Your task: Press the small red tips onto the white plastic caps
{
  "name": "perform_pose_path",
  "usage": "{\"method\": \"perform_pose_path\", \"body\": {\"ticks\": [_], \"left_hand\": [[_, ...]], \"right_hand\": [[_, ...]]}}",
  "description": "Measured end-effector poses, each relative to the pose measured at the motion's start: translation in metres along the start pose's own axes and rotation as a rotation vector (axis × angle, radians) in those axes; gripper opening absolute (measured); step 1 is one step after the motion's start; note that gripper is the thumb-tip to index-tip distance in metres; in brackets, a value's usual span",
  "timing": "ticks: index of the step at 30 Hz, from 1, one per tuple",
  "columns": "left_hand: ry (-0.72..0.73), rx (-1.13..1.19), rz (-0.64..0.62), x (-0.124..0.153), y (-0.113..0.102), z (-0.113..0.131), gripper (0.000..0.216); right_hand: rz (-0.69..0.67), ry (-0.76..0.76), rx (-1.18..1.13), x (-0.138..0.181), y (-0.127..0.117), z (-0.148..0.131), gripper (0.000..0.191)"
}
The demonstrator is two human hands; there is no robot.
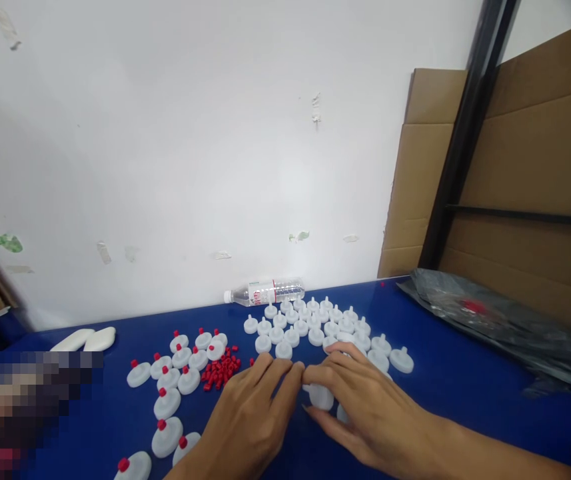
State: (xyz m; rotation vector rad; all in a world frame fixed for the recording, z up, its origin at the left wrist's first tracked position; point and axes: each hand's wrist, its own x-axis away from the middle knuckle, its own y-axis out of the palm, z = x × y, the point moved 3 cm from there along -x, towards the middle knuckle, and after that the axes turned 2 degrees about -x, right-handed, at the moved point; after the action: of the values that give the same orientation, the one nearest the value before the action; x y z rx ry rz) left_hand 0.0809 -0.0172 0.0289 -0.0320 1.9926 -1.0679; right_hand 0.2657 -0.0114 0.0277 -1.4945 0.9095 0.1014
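My right hand (365, 403) is closed around a white round plastic lid with a spout (321, 398), low over the blue table. Beside it, my left hand (258, 410) has its fingers pressed together, the tips meeting near the lid's top; whatever they pinch is hidden. Just beyond my hands stand many white spouted lids (292, 335) without red tips. To the left of my left hand is a loose pile of small red caps (221, 371). Farther left, more white lids (166, 404) each carry a red cap on the spout.
A clear plastic bottle (265, 292) lies along the white wall at the back. Two white oblong objects (100, 339) rest at the far left. On the right are a dark plastic bag (495, 333) and cardboard (535, 147) behind a black metal post (458, 147). The lower left is pixelated.
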Motion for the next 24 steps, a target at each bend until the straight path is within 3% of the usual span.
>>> {"method": "perform_pose_path", "body": {"ticks": [5,11,18,24], "left_hand": [[0.028,0.051,0.012,-0.0042,-0.0054,-0.0004,0.033],[0.062,0.093,0.042,-0.0039,-0.004,0.0021,0.032],[0.069,0.101,0.078,-0.0062,-0.0057,0.0064,0.031],[-0.061,0.205,0.059,-0.0042,0.0018,-0.0005,0.021]], "right_hand": [[0.054,0.06,-0.001,0.0006,-0.0025,0.002,0.04],[0.017,0.064,0.0,0.0002,-0.0007,0.0051,0.038],[-0.04,0.066,-0.022,0.0026,0.0057,0.0058,0.059],[0.071,0.01,0.066,0.0006,-0.0012,0.0081,0.05]]}}
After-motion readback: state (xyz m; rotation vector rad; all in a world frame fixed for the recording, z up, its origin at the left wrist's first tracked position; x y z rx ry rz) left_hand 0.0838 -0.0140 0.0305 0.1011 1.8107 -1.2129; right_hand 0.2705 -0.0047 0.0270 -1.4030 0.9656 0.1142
